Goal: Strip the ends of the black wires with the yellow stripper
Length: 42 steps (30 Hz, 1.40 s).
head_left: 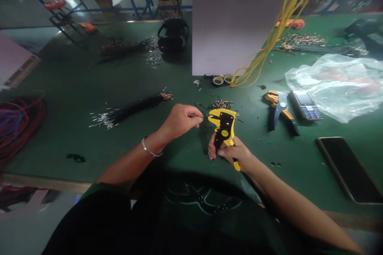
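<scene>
Grn. bench top [60, 127] is edged in lt. brown at front. L side: red/blue wire coil [20, 127] is laid; sm. blk. item [76, 158] is seen to its R. Black wire bundle [134, 105] is laid slantwise, silvery ends L, coppery ends R. Beyond: dark wire heap [122, 49]; silvery bits [153, 60] scattered nr. blk. strapped object [172, 36]. Ctr.: two tape rolls [218, 81] are set side by side, copper-tipped pile [221, 104] heaped in front. R side: blue-orange hand tool [280, 107] is laid beside keypad phone [305, 104]; clear plastic bag [344, 83] is spread behind; smartphone [348, 169] is set nr. front edge.
</scene>
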Tool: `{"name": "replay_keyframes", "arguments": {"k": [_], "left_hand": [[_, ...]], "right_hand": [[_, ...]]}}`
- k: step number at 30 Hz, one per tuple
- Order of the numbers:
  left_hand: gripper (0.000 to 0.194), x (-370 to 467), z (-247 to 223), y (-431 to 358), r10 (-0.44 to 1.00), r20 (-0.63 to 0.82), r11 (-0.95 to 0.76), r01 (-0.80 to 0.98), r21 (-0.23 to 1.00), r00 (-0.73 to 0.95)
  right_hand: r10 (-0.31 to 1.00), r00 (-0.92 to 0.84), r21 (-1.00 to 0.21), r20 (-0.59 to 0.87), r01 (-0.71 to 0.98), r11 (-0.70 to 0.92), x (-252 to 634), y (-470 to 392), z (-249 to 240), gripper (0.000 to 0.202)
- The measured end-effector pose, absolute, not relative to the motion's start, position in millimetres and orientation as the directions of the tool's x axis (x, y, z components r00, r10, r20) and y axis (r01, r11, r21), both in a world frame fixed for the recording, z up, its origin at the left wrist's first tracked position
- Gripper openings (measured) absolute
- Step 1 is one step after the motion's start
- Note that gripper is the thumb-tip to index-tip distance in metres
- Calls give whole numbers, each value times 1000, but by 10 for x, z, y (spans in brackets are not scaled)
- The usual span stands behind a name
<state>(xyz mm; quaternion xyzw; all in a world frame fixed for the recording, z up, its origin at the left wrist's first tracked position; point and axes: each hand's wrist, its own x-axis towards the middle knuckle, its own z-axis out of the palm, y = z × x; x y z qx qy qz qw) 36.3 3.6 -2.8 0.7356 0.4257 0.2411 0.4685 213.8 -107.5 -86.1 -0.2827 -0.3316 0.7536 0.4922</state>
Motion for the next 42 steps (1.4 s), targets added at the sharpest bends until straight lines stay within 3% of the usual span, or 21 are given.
{"name": "replay_keyframes", "arguments": {"k": [10,21,42], "left_hand": [[14,381,-52,57,838,-134,-121,419,900,529],[11,373,-90,74,824,-139,-79,355,932,549],[10,282,75,139,723,51,-444,407,798,689]], "right_hand": [[939,-326,-805,-111,-525,-278,2151,-1066,-798,30],[938,-331,-811,-104,-518,-273,2171,-1078,-816,33],[861,-508,-804,-9,-508,-308,2202,-1135,-829,37]]}}
